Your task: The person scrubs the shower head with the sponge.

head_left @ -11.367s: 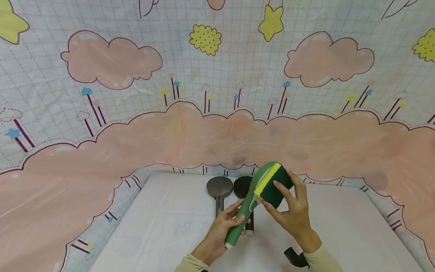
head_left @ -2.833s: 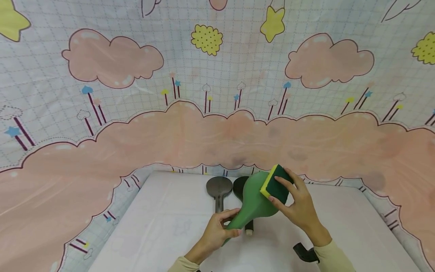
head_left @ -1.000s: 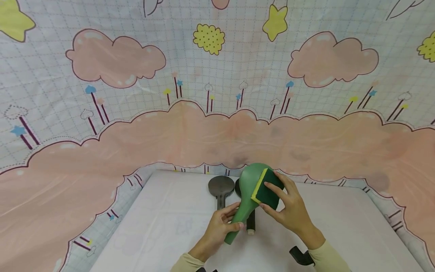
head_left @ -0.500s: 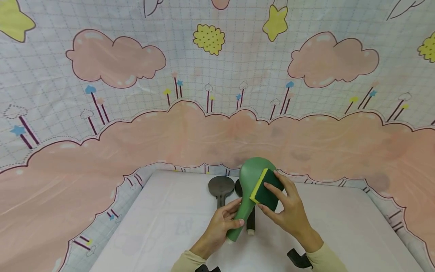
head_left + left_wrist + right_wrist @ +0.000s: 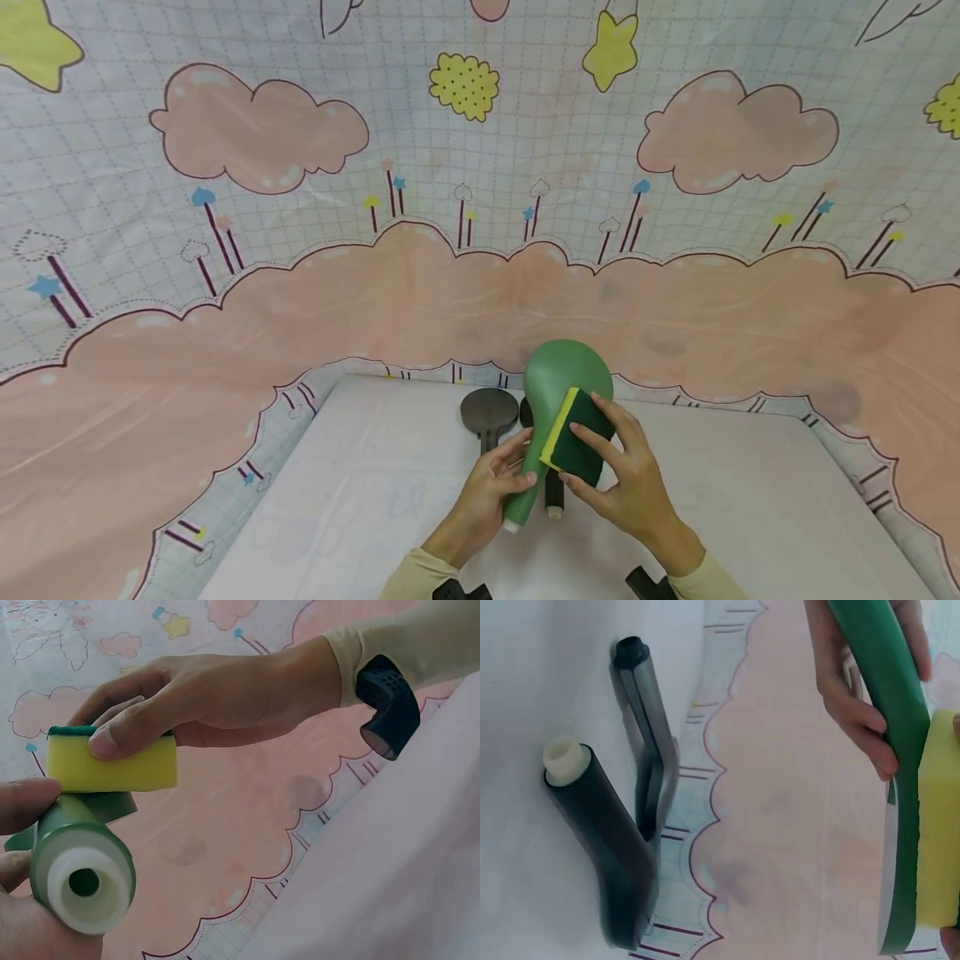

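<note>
My left hand (image 5: pixel 483 496) holds a green shower head (image 5: pixel 564 367) by its handle, raised above the table with its smooth rounded back towards me. The left wrist view looks into the hollow white connector (image 5: pixel 88 889) at the handle's end. With fingers and thumb, my right hand (image 5: pixel 636 492) grips a sponge (image 5: pixel 591 437) by its edges. Its dark green side faces outward, and its yellow side (image 5: pixel 112 765) lies against the shower head where the handle meets the head. The shower head's pale face shows only edge-on in the right wrist view.
A grey shower head (image 5: pixel 489 410) lies on the white table (image 5: pixel 337 500). Beside it is a black shower head (image 5: pixel 600 840), mostly hidden behind the green one in the head view. A cloud-patterned cloth (image 5: pixel 480 308) hangs behind the table's far edge.
The sponge has slid down the shower head's back towards the handle, as the head rose slightly. Much earlier, the shower head was turned edge-on with the sponge at its face. Both grips stay.
</note>
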Tool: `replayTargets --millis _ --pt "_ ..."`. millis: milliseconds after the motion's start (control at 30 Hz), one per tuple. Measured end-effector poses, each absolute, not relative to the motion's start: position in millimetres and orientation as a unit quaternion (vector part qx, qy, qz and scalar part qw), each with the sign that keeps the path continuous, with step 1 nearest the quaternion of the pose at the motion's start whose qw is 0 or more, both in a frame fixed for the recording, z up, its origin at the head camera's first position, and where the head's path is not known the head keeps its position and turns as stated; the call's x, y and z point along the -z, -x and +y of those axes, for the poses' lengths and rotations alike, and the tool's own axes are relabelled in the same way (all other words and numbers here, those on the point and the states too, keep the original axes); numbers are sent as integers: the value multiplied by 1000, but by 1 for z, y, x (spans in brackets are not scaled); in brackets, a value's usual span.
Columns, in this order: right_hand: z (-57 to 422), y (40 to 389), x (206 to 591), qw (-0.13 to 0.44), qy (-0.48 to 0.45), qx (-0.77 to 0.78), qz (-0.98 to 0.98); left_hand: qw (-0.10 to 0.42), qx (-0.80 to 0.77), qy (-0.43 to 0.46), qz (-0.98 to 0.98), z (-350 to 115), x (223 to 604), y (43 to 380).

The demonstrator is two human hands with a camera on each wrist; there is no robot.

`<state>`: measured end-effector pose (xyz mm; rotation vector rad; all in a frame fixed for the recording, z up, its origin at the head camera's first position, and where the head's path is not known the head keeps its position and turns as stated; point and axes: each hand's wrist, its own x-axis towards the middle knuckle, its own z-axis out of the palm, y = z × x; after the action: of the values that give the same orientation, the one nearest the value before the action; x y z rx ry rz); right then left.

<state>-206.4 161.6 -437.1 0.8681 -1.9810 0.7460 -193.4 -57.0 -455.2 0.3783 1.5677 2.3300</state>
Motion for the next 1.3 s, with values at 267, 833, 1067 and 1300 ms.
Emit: replayTargets --millis 267,833,1067,1300 --pt "157 199 443 409 -383 -305 -770 139 -820 -152 534 -57 456 194" --pt "150 184 453 380 -405 -310 -772 143 -847 -134 494 -54 448 195" --pt "145 179 458 379 -416 -315 -765 128 -854 -116 491 -52 447 199" --pt "145 184 460 390 -433 -305 -753 113 -856 -104 493 -51 447 200"
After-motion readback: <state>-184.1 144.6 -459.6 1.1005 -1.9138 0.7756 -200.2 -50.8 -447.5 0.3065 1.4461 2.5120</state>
